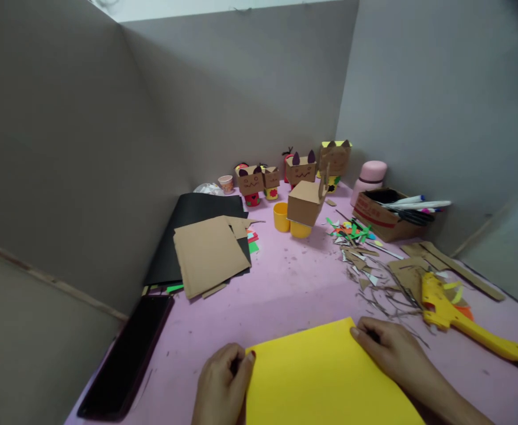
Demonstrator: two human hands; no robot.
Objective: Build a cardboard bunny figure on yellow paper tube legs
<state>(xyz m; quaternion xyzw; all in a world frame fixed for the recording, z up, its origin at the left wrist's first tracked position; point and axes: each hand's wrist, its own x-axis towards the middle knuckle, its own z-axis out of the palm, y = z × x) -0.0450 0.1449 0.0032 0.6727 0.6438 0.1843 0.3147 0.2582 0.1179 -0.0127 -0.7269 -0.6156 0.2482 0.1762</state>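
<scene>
A plain yellow sheet of paper [325,378] lies near me at the bottom of the head view, its lower edge cut off by the frame. My left hand [224,383] pinches its upper left corner between thumb and curled fingers. At the upper right corner, my right hand [394,351] grips the sheet the same way. Beyond the sheet, a cardboard box head [305,202] rests on a yellow cup [300,229], with another yellow cup [281,217] beside it.
Left: a dark phone [126,357], cardboard sheets [210,254] on black sheets [183,236]. Right: a yellow glue gun [466,324], paper scraps [351,233], a cardboard box [383,218] of pens and a pink bottle [371,177]. Cardboard cat figures [251,184] stand at the back. Grey partitions [241,88] enclose the pink table [259,307].
</scene>
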